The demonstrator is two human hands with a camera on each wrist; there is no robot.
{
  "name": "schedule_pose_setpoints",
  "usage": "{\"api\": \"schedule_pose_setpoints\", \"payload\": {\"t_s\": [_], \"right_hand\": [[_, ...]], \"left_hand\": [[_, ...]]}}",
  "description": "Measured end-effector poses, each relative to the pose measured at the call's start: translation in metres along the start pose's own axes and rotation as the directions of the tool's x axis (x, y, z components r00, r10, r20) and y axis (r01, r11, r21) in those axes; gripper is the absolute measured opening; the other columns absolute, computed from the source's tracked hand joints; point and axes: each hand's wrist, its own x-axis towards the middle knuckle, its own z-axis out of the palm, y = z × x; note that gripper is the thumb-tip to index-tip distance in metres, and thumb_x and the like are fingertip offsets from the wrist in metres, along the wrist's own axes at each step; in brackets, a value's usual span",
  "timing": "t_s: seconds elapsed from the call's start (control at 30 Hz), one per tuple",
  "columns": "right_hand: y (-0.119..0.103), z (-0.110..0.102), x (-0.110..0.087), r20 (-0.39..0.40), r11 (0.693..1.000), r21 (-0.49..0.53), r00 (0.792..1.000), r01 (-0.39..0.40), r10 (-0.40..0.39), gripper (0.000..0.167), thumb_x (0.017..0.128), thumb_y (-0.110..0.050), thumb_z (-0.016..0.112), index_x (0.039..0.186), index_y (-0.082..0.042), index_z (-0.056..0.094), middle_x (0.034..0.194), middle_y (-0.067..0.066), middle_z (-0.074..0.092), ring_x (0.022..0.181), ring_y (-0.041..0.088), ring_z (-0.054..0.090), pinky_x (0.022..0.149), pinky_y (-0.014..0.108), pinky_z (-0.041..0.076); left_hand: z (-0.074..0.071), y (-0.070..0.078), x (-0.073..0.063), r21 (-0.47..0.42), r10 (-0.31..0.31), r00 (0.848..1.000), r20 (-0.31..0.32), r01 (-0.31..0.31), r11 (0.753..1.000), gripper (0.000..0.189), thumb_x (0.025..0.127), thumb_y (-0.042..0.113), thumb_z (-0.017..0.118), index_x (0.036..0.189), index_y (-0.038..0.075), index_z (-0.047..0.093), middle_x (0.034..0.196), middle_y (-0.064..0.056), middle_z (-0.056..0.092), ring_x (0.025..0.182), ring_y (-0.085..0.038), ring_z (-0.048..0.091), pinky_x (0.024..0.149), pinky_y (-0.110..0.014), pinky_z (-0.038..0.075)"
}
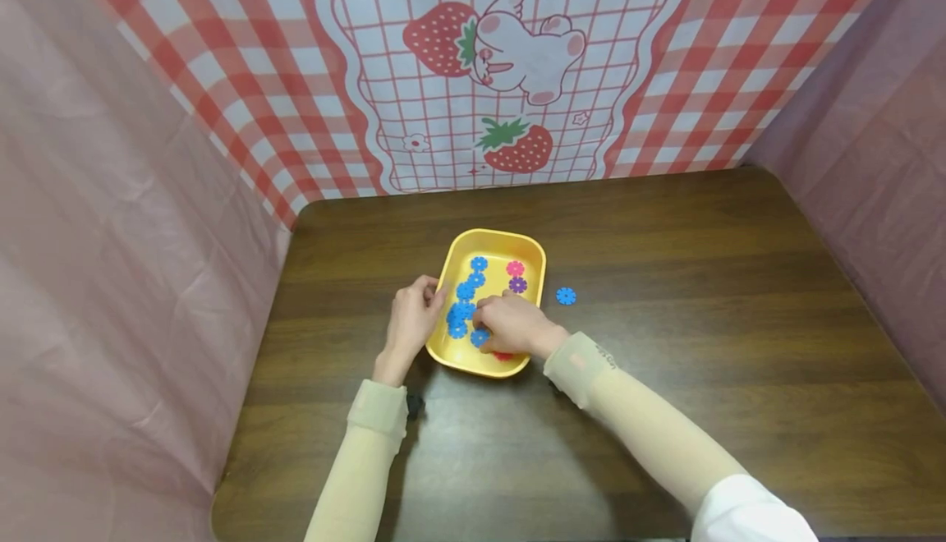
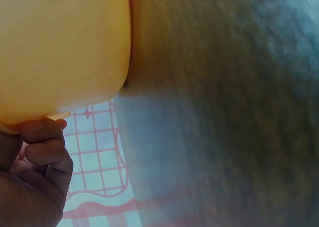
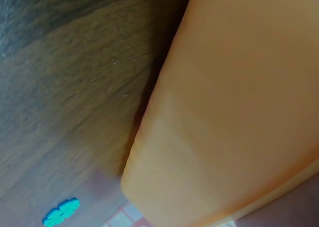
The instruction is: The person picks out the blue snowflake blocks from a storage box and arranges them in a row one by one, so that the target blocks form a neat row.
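Observation:
A yellow tray [image 1: 488, 368] stands on the table with several blue snowflake-shaped plastic discs [image 1: 466, 291] along its left half. Pink [image 1: 515, 268] and purple [image 1: 517, 285] discs lie on its right side, and a red one [image 1: 502, 356] shows partly near the front. My left hand [image 1: 411, 318] pinches the tray's left rim between thumb and bent fingers, as the left wrist view also shows. Inside the tray, my right hand [image 1: 510, 323] reaches down with bent fingers beside a blue disc [image 1: 479, 337]; its fingertips are largely hidden, so any grip is unclear.
One blue disc [image 1: 566, 296] lies on the brown wooden table [image 1: 665, 320], right of the tray; the right wrist view shows it edge-on. A red checked cloth [image 1: 473, 115] hangs behind the table, with pink curtains [image 1: 133, 279] at the sides.

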Motion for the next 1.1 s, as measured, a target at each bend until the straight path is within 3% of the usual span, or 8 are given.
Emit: {"api": "schedule_pose_setpoints", "payload": {"t_s": [0.2,0.43,0.7,0.9,1.1], "right_hand": [[0.0,0.0,0.0,-0.008,1.0,-0.013,1.0,0.005,-0.005,0.02,0.078,-0.028,0.081,0.091,-0.015,0.073,0.084,-0.005,0.06,0.076,0.015,0.059,0.079,0.041,0.044],[0.0,-0.001,-0.001,-0.025,1.0,0.0,1.0,-0.004,0.004,0.021,0.079,-0.03,0.08,0.09,-0.014,0.072,0.084,-0.004,0.062,0.078,0.016,0.059,0.081,0.043,0.045],[-0.001,-0.004,-0.003,-0.055,0.998,0.064,0.998,-0.016,0.02,0.022,0.081,-0.026,0.08,0.095,-0.012,0.073,0.09,-0.001,0.066,0.084,0.017,0.06,0.081,0.043,0.045],[0.0,-0.009,-0.004,-0.074,0.996,0.089,0.997,-0.027,0.033,0.03,0.083,-0.025,0.079,0.108,-0.009,0.073,0.1,0.002,0.068,0.092,0.018,0.061,0.086,0.044,0.045],[0.004,-0.015,-0.007,-0.103,0.994,0.108,0.994,-0.011,0.022,0.031,0.082,-0.024,0.08,0.107,-0.008,0.074,0.1,0.002,0.068,0.095,0.02,0.062,0.088,0.043,0.046]], "left_hand": [[-0.001,0.001,-0.001,0.001,0.006,1.0,-0.013,-0.006,1.0,0.018,0.094,0.014,0.07,0.1,-0.003,0.071,0.069,-0.006,0.063,0.058,-0.019,0.057,0.056,-0.034,0.047],[-0.002,0.002,-0.002,-0.003,0.006,1.0,-0.015,-0.006,1.0,0.019,0.094,0.015,0.069,0.1,-0.003,0.071,0.068,-0.006,0.062,0.057,-0.02,0.057,0.056,-0.035,0.047],[-0.001,0.002,-0.002,-0.005,0.024,0.999,-0.023,-0.024,1.0,0.019,0.095,0.015,0.069,0.099,-0.003,0.071,0.068,-0.006,0.063,0.057,-0.02,0.057,0.056,-0.035,0.047],[-0.001,0.002,-0.002,-0.004,0.027,0.999,-0.023,-0.028,1.0,0.019,0.094,0.015,0.069,0.099,-0.003,0.071,0.067,-0.006,0.062,0.056,-0.019,0.056,0.054,-0.034,0.047],[0.0,0.001,-0.002,0.005,0.021,1.0,-0.02,-0.021,1.0,0.02,0.094,0.016,0.069,0.1,-0.003,0.071,0.068,-0.005,0.062,0.056,-0.019,0.056,0.055,-0.033,0.047]]}}
